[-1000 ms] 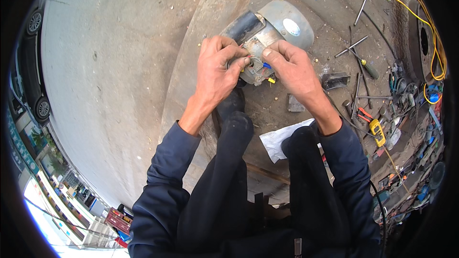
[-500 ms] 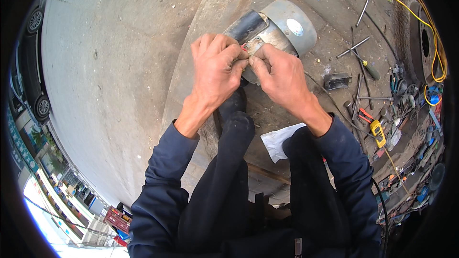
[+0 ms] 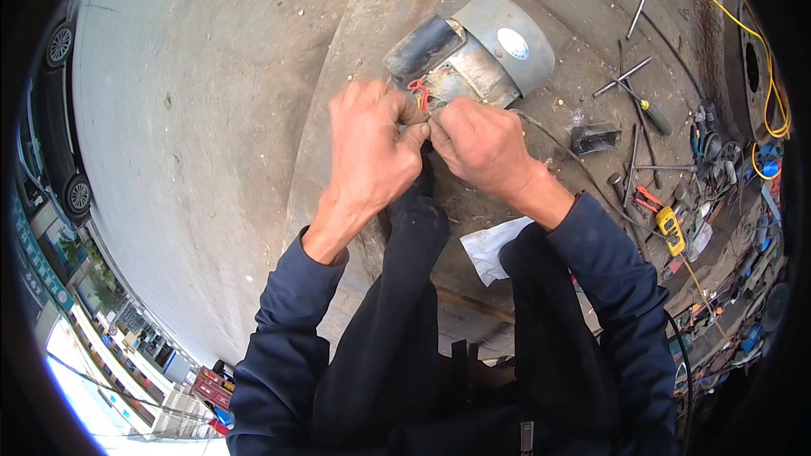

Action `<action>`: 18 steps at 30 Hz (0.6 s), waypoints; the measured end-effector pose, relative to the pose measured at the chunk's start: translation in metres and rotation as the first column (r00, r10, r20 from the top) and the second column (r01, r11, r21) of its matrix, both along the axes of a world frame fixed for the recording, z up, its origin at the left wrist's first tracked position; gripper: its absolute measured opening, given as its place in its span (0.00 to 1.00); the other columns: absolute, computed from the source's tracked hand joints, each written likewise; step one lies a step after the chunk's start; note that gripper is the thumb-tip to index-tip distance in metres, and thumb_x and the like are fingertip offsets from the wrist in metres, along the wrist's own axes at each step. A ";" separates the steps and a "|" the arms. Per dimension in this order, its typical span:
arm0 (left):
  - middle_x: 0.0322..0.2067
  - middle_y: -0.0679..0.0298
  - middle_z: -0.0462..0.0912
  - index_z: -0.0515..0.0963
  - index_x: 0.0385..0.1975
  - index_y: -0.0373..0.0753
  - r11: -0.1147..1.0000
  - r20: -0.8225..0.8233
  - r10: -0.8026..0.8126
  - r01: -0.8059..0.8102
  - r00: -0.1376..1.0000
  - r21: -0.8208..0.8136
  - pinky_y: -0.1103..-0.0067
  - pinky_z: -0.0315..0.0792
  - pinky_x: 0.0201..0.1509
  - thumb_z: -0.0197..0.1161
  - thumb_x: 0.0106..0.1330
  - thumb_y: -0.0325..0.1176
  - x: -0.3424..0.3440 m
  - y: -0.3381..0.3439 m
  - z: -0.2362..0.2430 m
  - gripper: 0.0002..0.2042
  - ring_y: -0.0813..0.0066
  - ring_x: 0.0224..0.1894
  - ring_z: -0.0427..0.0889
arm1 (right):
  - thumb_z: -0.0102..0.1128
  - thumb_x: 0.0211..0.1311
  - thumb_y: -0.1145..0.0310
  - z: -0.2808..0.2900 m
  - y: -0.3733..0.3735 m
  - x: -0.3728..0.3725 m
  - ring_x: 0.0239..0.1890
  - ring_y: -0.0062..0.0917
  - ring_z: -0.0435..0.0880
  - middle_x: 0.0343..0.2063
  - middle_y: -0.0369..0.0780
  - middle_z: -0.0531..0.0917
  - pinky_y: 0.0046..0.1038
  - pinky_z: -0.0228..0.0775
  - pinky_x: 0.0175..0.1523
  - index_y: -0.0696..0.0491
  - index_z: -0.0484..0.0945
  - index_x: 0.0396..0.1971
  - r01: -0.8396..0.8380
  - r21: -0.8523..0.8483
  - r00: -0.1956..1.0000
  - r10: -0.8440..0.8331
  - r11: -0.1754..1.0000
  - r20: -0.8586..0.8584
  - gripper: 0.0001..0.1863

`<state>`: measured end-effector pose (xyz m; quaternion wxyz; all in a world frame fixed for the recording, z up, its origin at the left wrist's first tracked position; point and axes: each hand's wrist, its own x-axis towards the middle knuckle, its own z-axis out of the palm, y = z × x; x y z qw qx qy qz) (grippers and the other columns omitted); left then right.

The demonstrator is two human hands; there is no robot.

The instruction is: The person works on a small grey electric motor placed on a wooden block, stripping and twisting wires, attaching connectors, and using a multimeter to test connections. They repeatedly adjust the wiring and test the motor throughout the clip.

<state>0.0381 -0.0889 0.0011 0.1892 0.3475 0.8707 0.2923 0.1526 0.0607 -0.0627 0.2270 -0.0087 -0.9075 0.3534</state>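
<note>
An electric motor (image 3: 532,27) with a grey metal housing lies on the ground ahead of me, a black rounded cover (image 3: 425,46) on its left side. Thin red wires (image 3: 418,88) and a yellowish one come out beside that cover and run down to my fingertips. My left hand (image 3: 369,148) is closed, thumb and forefinger pinching at the wires. Close against it, my right hand (image 3: 486,148) is closed in a pinch at the same spot. The wire ends are hidden between the fingers. A dark cable (image 3: 562,149) leads off from the motor to the right.
Right of the motor lie a black curved cover (image 3: 595,138), a cross-shaped wrench (image 3: 623,77), a screwdriver (image 3: 656,121) and a yellow clamp meter (image 3: 670,230). Cluttered tools and scrap fill the far right. White paper (image 3: 488,252) lies by my right knee.
Both hands have drawn back a little toward me from the motor, still pinching together. More of the red wires and the motor's side now shows. The motor sits slightly further left in view.
</note>
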 end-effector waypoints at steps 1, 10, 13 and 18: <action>0.34 0.60 0.82 0.85 0.29 0.39 0.999 0.000 0.025 -0.025 1.000 -0.022 0.61 0.67 0.61 0.78 0.54 0.27 0.003 0.000 0.002 0.07 0.53 0.46 0.79 | 0.72 0.62 0.73 0.000 -0.001 0.000 0.24 0.36 0.82 0.24 0.40 0.75 0.37 0.76 0.28 0.53 0.72 0.32 0.003 0.001 1.000 -0.003 1.000 0.002 0.13; 0.36 0.60 0.85 0.85 0.34 0.33 0.985 0.292 0.168 -0.168 0.942 -0.027 0.68 0.75 0.56 0.79 0.63 0.26 0.015 -0.008 0.008 0.07 0.66 0.45 0.83 | 0.73 0.59 0.73 -0.001 -0.006 0.002 0.26 0.39 0.84 0.26 0.41 0.77 0.39 0.77 0.29 0.53 0.72 0.33 0.026 -0.053 0.999 -0.025 0.998 0.027 0.14; 0.37 0.62 0.85 0.87 0.38 0.33 0.984 0.421 0.101 -0.153 0.901 0.093 0.71 0.76 0.55 0.76 0.68 0.26 0.015 -0.013 0.007 0.05 0.70 0.45 0.84 | 0.73 0.58 0.74 -0.001 -0.003 0.003 0.26 0.40 0.84 0.27 0.41 0.77 0.40 0.76 0.29 0.54 0.73 0.34 0.055 -0.079 0.998 -0.052 0.995 0.045 0.13; 0.40 0.61 0.85 0.89 0.46 0.32 0.960 0.509 0.119 -0.230 0.853 0.160 0.70 0.78 0.54 0.73 0.69 0.21 0.005 -0.009 -0.002 0.08 0.70 0.46 0.84 | 0.72 0.58 0.75 -0.002 -0.002 0.004 0.26 0.40 0.85 0.27 0.41 0.77 0.41 0.76 0.29 0.53 0.76 0.34 0.082 -0.123 0.996 -0.076 0.989 0.054 0.11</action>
